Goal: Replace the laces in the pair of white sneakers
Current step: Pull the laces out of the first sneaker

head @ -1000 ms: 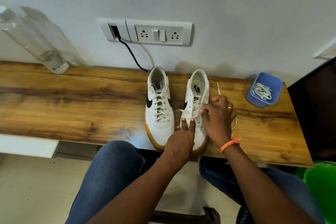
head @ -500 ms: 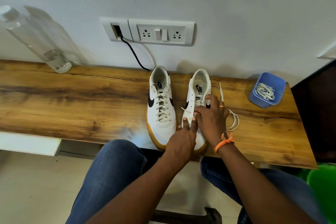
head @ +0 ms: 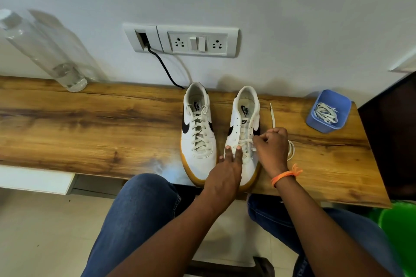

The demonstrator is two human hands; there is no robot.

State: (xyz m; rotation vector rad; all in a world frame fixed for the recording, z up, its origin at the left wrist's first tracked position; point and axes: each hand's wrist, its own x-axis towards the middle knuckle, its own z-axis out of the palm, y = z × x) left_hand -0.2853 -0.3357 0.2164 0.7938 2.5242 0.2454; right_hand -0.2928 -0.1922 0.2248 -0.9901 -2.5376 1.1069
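Fingers (head: 258,140) on half-laced white sneaker (head: 244,128)

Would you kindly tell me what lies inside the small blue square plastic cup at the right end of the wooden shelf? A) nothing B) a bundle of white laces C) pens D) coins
B: the blue square plastic cup holds a loose bundle of white laces, visible through its open top.

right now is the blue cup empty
No, the blue cup at the right end of the wooden shelf holds a bundle of white laces.
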